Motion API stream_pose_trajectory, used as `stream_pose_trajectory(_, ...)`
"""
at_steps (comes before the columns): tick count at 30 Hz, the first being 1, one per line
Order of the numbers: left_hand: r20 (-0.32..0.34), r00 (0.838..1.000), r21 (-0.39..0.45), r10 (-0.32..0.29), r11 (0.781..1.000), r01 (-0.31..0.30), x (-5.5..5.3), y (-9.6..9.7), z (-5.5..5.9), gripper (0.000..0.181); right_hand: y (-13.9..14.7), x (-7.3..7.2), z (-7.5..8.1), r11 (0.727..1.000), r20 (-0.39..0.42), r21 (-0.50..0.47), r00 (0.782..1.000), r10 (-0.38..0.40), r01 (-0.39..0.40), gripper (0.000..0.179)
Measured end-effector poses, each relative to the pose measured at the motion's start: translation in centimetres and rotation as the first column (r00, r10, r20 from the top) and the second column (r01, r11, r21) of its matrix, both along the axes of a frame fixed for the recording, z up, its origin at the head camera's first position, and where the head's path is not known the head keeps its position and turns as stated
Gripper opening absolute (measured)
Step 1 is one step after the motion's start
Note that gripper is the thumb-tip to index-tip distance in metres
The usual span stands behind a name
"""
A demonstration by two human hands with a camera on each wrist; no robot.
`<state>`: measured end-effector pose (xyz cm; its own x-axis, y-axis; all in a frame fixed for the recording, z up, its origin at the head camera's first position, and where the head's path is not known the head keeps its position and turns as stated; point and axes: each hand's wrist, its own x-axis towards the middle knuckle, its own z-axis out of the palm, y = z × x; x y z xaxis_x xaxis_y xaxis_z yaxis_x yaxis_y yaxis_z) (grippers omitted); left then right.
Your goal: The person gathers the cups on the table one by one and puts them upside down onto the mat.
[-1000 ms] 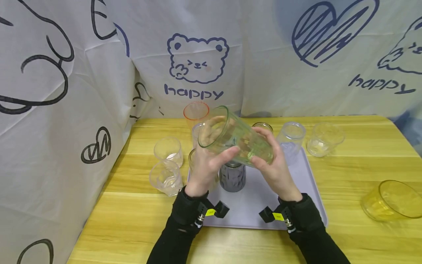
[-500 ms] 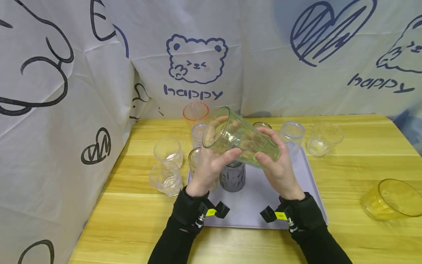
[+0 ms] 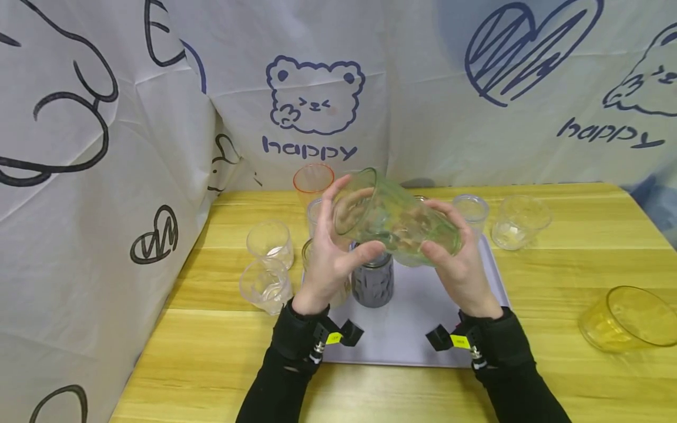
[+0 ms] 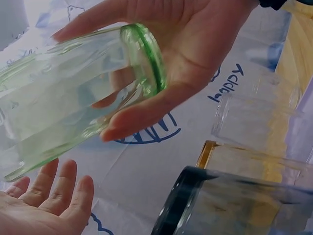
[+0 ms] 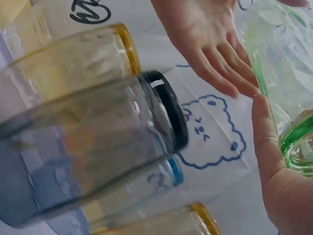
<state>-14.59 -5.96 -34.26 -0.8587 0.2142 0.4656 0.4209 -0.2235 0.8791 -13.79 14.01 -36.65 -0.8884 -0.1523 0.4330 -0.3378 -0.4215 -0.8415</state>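
Note:
A pale green glass tumbler (image 3: 399, 217) hangs above the tray, tilted with its mouth toward the left and its base toward the right. My right hand (image 3: 462, 273) grips it at the base, thumb in front and fingers behind; the left wrist view shows that thumb and those fingers around the thick green base rim. At the mouth end, my left hand (image 3: 330, 258) lies with spread fingers close beside the glass. In the right wrist view the left fingers (image 5: 215, 63) look straight. Below the tumbler stands a dark grey faceted glass (image 3: 373, 288).
A pale purple tray (image 3: 412, 335) lies on the wooden table. Around it stand two clear glasses (image 3: 267, 288) at left, a red-rimmed glass (image 3: 313, 178) behind, a purplish glass (image 3: 471, 208) and another clear glass (image 3: 520, 223) at right. A yellow glass (image 3: 624, 323) is far right.
The green tumbler has shifted right and come nearer to level, my right hand moving right with it. My left fingers have spread and now show beside the mouth.

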Motion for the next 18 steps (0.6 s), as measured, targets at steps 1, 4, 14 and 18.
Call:
stream_pose_trajectory(1, -0.002, 1.0, 0.006, -0.004, 1.0, 0.004, 0.0, -0.1, 0.1, 0.117, 0.2, 0.0, 0.1, 1.0, 0.002, 0.006, 1.0, -0.002, 0.002, 0.045)
stream_pose_trajectory(4, -0.005, 1.0, 0.018, -0.008, 1.0, 0.009, 0.1, -0.2, 0.2, 0.116, 0.8, 0.0, 0.3, 0.997, 0.013, 0.071, 0.999, -0.037, 0.036, 0.047)
stream_pose_trajectory(14, -0.183, 0.978, -0.17, 0.101, 0.977, -0.132, 0.0, -0.9, 0.4, 0.116, 2.7, 0.2, 1.3, 0.926, -0.079, 0.332, 0.984, -0.162, 0.179, 0.061)
stream_pose_trajectory(18, -0.36, 0.922, -0.302, 0.14, 0.918, -0.257, 0.2, -1.0, 0.6, 0.11, 3.2, 0.4, 1.7, 0.857, -0.166, 0.441, 0.962, -0.215, 0.268, 0.065)
